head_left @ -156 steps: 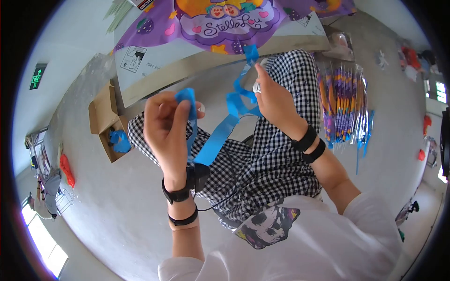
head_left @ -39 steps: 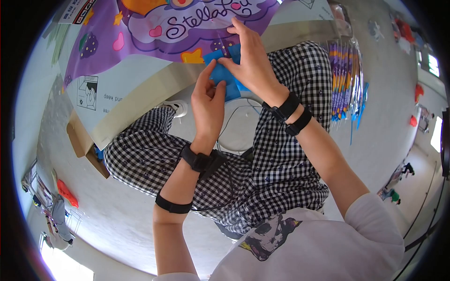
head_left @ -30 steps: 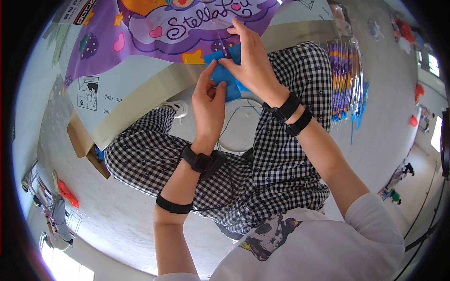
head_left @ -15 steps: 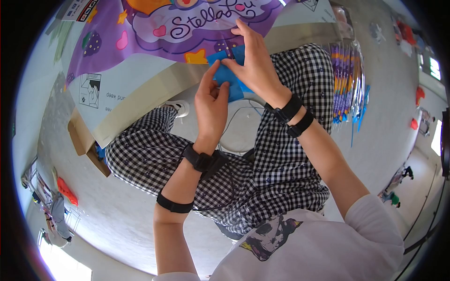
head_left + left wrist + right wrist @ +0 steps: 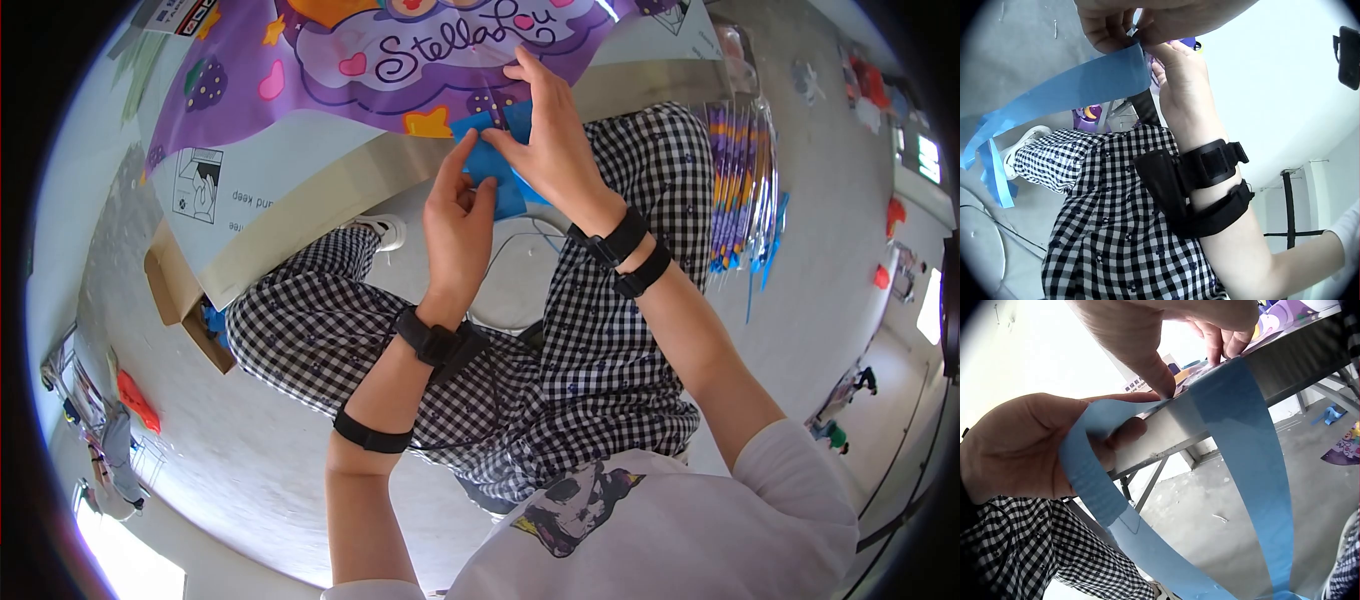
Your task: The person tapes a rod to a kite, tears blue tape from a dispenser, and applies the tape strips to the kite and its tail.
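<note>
A purple banner [image 5: 300, 110] printed "StellaLou" lies on the table, its lower edge by the table's metal-looking rim [image 5: 350, 176]. At that rim the left hand [image 5: 458, 235] pinches a blue strip [image 5: 507, 203], index finger at its end and thumb lower down. In the right wrist view, the strip [image 5: 1244, 434] hangs over the rim [image 5: 1297, 362] and loops back by the left hand [image 5: 1029, 444]. Just right of the left hand, the right hand [image 5: 560, 155] presses the strip and banner with thumb and extended fingers. The exact contact under its fingertips is partly hidden.
Packed purple-and-orange items [image 5: 738, 185] lie in clear wrapping beyond the right knee. An open cardboard box [image 5: 175, 285] with blue material stands left. The checked trousers [image 5: 620, 300] and a white shoe [image 5: 385, 231] are below the table edge.
From above the lap, both hands have moved up to the table rim with the blue strip, and the right hand now presses there. Over the last second the hands have kept nearly the same pose.
</note>
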A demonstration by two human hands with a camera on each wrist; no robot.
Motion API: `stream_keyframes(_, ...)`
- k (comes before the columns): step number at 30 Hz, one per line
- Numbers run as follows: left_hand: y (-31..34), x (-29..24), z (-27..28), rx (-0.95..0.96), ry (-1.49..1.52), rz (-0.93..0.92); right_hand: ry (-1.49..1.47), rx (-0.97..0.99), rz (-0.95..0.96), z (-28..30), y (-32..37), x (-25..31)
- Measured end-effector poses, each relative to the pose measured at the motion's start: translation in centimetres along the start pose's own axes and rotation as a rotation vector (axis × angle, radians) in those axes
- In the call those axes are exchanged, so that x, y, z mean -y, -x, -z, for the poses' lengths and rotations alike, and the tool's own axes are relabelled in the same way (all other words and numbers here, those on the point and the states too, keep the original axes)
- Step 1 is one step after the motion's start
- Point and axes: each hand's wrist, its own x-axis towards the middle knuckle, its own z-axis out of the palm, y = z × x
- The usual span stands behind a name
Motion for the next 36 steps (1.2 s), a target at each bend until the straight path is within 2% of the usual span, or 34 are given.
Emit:
stream_keyframes(21, 0.2, -0.6, -0.1, 0.001, 0.011, -0.006, 0.021, -0.010, 0.025, 0.0, 0.1, 0.1)
stream_keyframes(30, 0.3, -0.5, 0.0, -0.010, -0.071, -0.036, 0.031, 0.002, 0.018, 0.3, 0.0, 0.3)
stream_keyframes(33, 0.2, -0.2, -0.2, -0.023, -0.043, -0.050, -0.048, 0.021, -0.011, 0.8, -0.2, 0.7)
stream_keyframes(36, 0.3, -0.4, -0.1, -0.010, -0.003, -0.027, -0.112, -0.045, -0.030, 2.2, -1.1, 0.4)
